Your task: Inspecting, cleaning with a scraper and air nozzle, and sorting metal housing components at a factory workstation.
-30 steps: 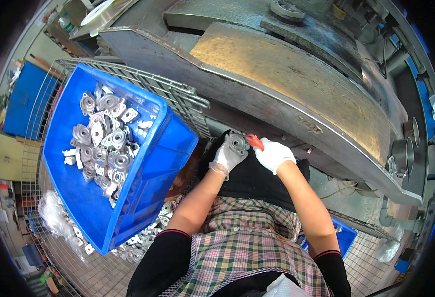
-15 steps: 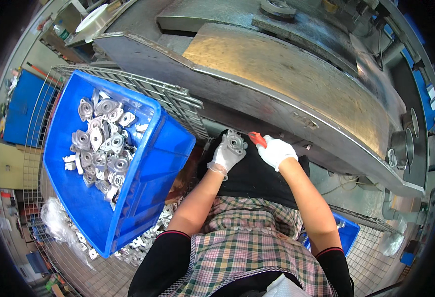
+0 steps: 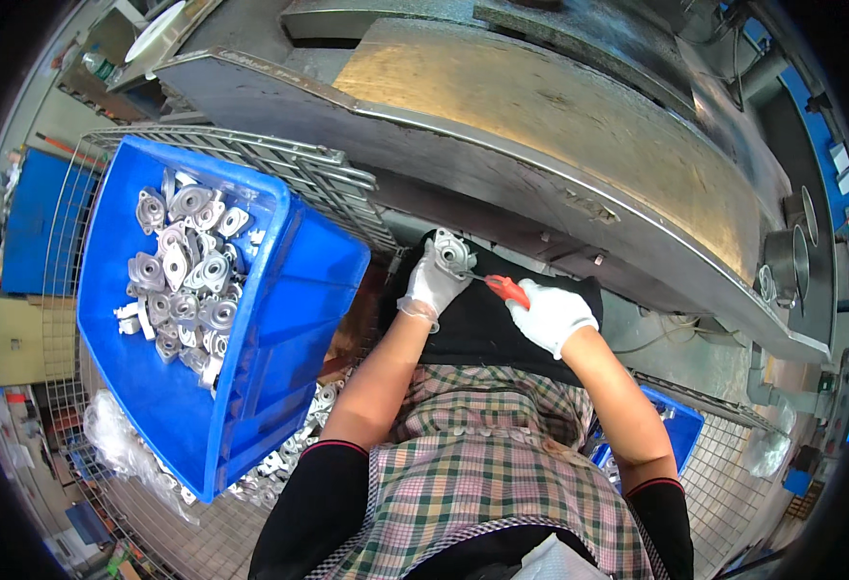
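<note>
Over my lap, my white-gloved left hand [image 3: 432, 282] is closed around a silvery cast metal part [image 3: 453, 253] with round rings and flange ears, its face turned up. My right hand [image 3: 554, 315], gloved as well, grips the red handle [image 3: 507, 289] of a hand tool. From that handle a thin metal tip reaches left to the lower edge of the part. Whether the tip touches the metal, and what kind of tool it is, I cannot make out.
At my left a blue bin [image 3: 294, 280] with several similar castings [image 3: 190, 266] stands tilted in a wire cage [image 3: 299, 159]. More castings and a clear plastic bag [image 3: 115, 440] lie below it. A metal workbench [image 3: 502, 155] spans the front. Another blue bin [image 3: 680, 425] sits at right.
My right hand has turned and moved slightly down, so the tool's thin tip now shows against the part. My left hand and the casting have shifted slightly up and left.
</note>
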`<move>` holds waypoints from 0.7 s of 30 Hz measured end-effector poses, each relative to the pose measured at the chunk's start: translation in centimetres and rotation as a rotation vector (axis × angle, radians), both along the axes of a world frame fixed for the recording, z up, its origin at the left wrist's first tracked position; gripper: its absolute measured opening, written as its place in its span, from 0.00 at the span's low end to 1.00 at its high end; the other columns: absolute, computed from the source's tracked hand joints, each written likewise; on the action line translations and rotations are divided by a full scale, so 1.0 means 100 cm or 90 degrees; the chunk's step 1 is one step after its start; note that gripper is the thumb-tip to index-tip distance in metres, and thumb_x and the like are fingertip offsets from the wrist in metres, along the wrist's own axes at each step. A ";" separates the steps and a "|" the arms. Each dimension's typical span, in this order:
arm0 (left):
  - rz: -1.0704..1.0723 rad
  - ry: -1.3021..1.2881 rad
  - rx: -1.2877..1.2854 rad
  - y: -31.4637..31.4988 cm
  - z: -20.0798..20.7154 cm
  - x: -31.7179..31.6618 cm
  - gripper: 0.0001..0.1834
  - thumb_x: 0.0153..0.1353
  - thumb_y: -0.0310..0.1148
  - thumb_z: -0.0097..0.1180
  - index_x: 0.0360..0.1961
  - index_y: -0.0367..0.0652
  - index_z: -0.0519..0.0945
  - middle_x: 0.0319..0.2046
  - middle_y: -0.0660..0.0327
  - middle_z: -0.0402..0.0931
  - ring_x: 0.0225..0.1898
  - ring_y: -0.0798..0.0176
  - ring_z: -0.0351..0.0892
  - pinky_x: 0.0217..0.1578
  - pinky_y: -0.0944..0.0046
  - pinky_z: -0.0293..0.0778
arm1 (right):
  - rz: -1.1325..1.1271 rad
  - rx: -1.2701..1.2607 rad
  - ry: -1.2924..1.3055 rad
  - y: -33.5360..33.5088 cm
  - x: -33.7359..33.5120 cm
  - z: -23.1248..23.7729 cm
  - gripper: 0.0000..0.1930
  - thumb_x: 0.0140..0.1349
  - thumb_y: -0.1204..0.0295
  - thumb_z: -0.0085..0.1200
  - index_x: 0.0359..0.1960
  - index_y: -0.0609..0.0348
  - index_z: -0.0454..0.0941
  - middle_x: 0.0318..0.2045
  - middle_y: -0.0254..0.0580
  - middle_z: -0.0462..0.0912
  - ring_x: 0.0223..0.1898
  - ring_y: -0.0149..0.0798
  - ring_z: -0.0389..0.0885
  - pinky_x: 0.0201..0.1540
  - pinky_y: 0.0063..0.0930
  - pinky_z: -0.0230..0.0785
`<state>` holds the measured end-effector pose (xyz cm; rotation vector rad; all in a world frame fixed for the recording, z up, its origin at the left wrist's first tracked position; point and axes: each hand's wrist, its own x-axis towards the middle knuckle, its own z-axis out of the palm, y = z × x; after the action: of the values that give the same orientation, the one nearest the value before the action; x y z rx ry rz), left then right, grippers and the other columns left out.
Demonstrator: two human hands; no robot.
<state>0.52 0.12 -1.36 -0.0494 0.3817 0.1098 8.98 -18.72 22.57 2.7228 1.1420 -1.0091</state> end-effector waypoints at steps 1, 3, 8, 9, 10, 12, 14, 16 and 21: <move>0.003 -0.035 -0.015 0.001 -0.001 0.000 0.30 0.73 0.61 0.38 0.62 0.51 0.73 0.56 0.53 0.76 0.59 0.43 0.73 0.61 0.39 0.65 | -0.005 0.003 0.002 -0.001 -0.001 -0.002 0.20 0.69 0.52 0.43 0.48 0.55 0.73 0.36 0.53 0.86 0.39 0.58 0.85 0.44 0.52 0.76; -0.004 -0.096 -0.019 0.002 -0.005 0.000 0.30 0.73 0.61 0.37 0.62 0.52 0.73 0.57 0.54 0.76 0.59 0.43 0.72 0.61 0.40 0.65 | -0.005 0.028 0.001 -0.002 -0.002 -0.006 0.20 0.69 0.51 0.44 0.49 0.53 0.73 0.35 0.56 0.85 0.38 0.60 0.84 0.43 0.52 0.75; -0.022 -0.055 0.080 0.003 -0.021 -0.001 0.29 0.75 0.59 0.33 0.63 0.54 0.72 0.60 0.57 0.74 0.62 0.47 0.70 0.61 0.43 0.64 | -0.026 0.026 -0.001 -0.007 0.001 -0.013 0.20 0.69 0.51 0.44 0.49 0.54 0.73 0.36 0.56 0.86 0.39 0.60 0.84 0.44 0.52 0.75; -0.014 -0.099 0.050 0.003 -0.024 0.000 0.28 0.75 0.58 0.32 0.63 0.54 0.71 0.61 0.58 0.73 0.62 0.48 0.70 0.62 0.43 0.63 | -0.032 0.018 -0.005 -0.008 0.003 -0.013 0.20 0.69 0.52 0.43 0.49 0.55 0.73 0.36 0.55 0.86 0.39 0.59 0.85 0.44 0.52 0.75; -0.011 -0.156 0.032 0.003 -0.028 0.001 0.28 0.75 0.57 0.32 0.64 0.54 0.71 0.62 0.59 0.73 0.63 0.50 0.69 0.62 0.44 0.62 | -0.041 0.008 -0.011 -0.008 0.004 -0.013 0.21 0.69 0.52 0.43 0.50 0.55 0.74 0.37 0.54 0.86 0.39 0.58 0.85 0.45 0.51 0.75; -0.008 -0.235 -0.120 0.003 -0.035 0.003 0.28 0.75 0.56 0.32 0.64 0.54 0.70 0.63 0.59 0.72 0.64 0.52 0.69 0.63 0.45 0.61 | -0.048 0.004 -0.003 -0.009 0.007 -0.014 0.21 0.69 0.52 0.43 0.50 0.55 0.74 0.37 0.54 0.86 0.39 0.58 0.85 0.45 0.51 0.76; -0.022 -0.262 -0.219 0.002 -0.040 0.004 0.27 0.75 0.56 0.32 0.64 0.54 0.70 0.63 0.59 0.72 0.65 0.53 0.68 0.64 0.45 0.60 | -0.062 0.000 -0.001 -0.011 0.008 -0.015 0.21 0.69 0.52 0.43 0.50 0.55 0.73 0.36 0.54 0.86 0.39 0.59 0.85 0.44 0.51 0.76; -0.040 -0.113 0.196 0.000 -0.043 0.003 0.27 0.75 0.56 0.32 0.64 0.54 0.71 0.63 0.60 0.72 0.65 0.54 0.68 0.65 0.45 0.59 | -0.057 0.013 -0.011 -0.012 0.008 -0.018 0.21 0.69 0.52 0.43 0.50 0.55 0.73 0.35 0.54 0.86 0.38 0.59 0.85 0.44 0.51 0.76; -0.029 -0.109 0.102 0.005 -0.033 0.003 0.29 0.76 0.57 0.31 0.63 0.52 0.72 0.62 0.60 0.73 0.65 0.52 0.68 0.64 0.43 0.59 | -0.086 0.065 -0.028 -0.020 0.005 -0.023 0.21 0.69 0.51 0.44 0.48 0.55 0.73 0.35 0.55 0.86 0.37 0.61 0.85 0.43 0.52 0.76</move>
<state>0.86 0.59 -4.64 0.1083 0.2027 0.0900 9.49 -20.74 20.30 2.9211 1.0436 -0.9243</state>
